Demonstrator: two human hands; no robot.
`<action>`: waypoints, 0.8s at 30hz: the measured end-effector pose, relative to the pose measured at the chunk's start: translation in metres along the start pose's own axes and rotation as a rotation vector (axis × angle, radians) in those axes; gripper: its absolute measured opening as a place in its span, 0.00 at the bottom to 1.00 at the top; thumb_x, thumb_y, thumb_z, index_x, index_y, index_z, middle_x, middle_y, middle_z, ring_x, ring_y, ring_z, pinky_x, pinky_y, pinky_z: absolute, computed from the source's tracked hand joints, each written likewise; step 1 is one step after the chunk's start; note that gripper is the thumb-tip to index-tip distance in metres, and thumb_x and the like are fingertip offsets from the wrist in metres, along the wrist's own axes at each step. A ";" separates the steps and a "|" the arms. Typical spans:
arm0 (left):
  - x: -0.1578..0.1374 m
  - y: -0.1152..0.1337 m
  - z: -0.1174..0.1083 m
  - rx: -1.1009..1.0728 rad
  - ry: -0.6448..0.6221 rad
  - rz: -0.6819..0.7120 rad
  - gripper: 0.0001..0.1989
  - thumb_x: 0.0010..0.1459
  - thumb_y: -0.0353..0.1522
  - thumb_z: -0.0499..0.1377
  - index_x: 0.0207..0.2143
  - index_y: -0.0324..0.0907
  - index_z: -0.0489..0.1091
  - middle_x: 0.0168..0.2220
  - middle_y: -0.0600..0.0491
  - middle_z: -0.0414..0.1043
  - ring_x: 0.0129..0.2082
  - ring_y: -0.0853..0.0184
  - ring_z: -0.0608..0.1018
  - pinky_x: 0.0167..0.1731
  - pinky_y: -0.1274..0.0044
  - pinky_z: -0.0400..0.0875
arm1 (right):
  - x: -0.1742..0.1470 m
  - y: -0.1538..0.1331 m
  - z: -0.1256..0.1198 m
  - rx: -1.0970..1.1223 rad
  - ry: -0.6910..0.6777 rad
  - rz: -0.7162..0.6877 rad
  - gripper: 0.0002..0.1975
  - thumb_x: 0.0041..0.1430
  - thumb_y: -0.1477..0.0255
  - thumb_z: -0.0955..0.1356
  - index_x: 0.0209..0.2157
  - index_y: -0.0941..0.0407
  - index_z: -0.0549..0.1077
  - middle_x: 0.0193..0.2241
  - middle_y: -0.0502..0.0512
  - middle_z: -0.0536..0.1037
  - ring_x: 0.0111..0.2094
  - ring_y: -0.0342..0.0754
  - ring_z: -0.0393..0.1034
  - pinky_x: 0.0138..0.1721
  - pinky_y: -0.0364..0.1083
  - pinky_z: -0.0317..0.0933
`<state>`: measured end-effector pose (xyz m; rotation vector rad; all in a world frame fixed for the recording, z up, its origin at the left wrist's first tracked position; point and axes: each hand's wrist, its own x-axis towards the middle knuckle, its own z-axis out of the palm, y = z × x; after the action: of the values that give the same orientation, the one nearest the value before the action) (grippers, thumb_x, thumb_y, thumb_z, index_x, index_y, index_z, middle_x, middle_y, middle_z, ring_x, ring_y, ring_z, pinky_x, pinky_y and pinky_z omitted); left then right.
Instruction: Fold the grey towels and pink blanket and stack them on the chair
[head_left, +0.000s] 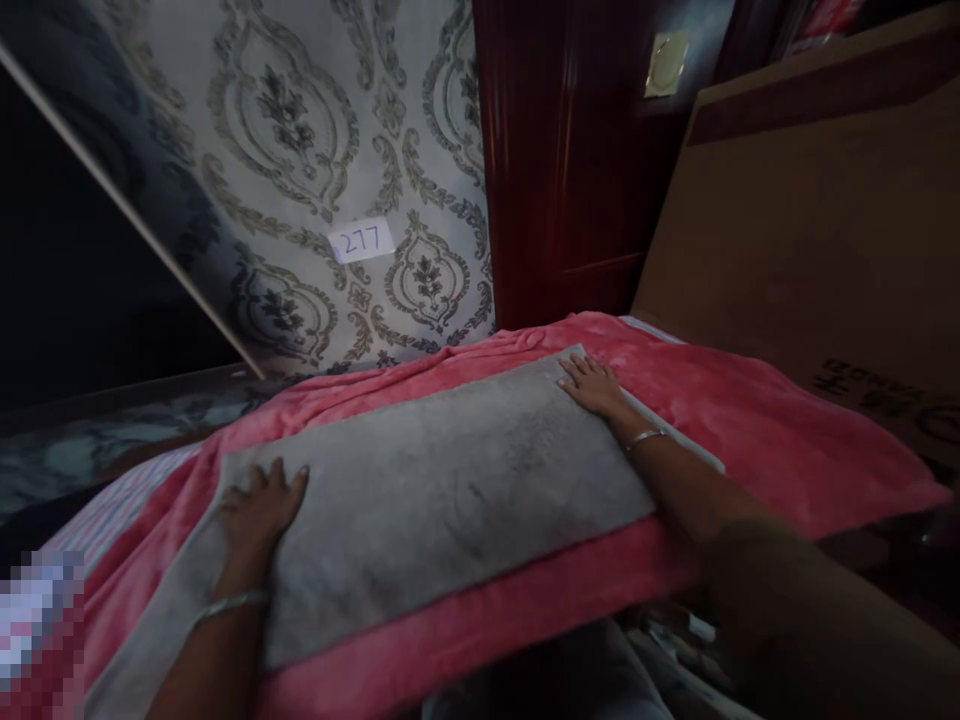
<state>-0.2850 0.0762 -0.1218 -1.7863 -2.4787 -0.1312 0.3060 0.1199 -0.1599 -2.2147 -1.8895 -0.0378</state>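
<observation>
A grey, soft-looking cloth lies spread over a pink blanket, with faint dark creases or marks on its surface. On the cloth's left part rests my left hand, palm down with the fingers spread. My right hand lies flat at the far right corner of the cloth, fingers stretched out. Each wrist wears a silvery bangle. A further stretch of grey cloth runs past my left forearm toward the lower left, and a pale edge shows under my right forearm.
Behind the blanket stands a patterned wall with a paper label reading 277. A dark red door and a large cardboard box stand to the right. At the left is a dark panel with a light edge.
</observation>
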 end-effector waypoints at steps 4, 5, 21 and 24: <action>-0.021 0.015 -0.028 0.001 -0.154 -0.011 0.39 0.64 0.52 0.40 0.69 0.37 0.55 0.69 0.32 0.51 0.66 0.33 0.59 0.56 0.40 0.55 | -0.028 -0.033 -0.025 0.031 -0.105 0.084 0.32 0.71 0.54 0.52 0.70 0.52 0.56 0.71 0.62 0.50 0.70 0.67 0.42 0.63 0.72 0.45; -0.031 0.021 -0.030 0.003 -0.165 0.011 0.38 0.64 0.51 0.40 0.69 0.39 0.55 0.70 0.33 0.51 0.66 0.35 0.59 0.58 0.41 0.54 | -0.042 -0.046 -0.028 0.042 -0.107 0.029 0.32 0.71 0.54 0.52 0.69 0.52 0.56 0.71 0.62 0.50 0.70 0.67 0.42 0.63 0.72 0.46; -0.164 -0.002 -0.011 0.093 -0.103 0.242 0.34 0.67 0.46 0.44 0.71 0.44 0.48 0.73 0.46 0.43 0.72 0.46 0.47 0.66 0.48 0.45 | -0.183 -0.045 -0.001 0.004 -0.119 -0.327 0.31 0.70 0.54 0.53 0.70 0.47 0.54 0.71 0.54 0.51 0.71 0.59 0.43 0.66 0.65 0.44; -0.172 -0.070 -0.014 0.088 -0.077 0.038 0.34 0.67 0.45 0.40 0.71 0.42 0.48 0.73 0.45 0.42 0.71 0.44 0.48 0.63 0.45 0.48 | -0.194 0.013 -0.002 -0.033 -0.065 -0.124 0.31 0.69 0.55 0.53 0.69 0.50 0.57 0.70 0.57 0.54 0.70 0.61 0.46 0.65 0.66 0.46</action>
<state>-0.2971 -0.1091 -0.1297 -1.8354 -2.4576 0.0488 0.2867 -0.0705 -0.1921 -2.1411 -2.0735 -0.0180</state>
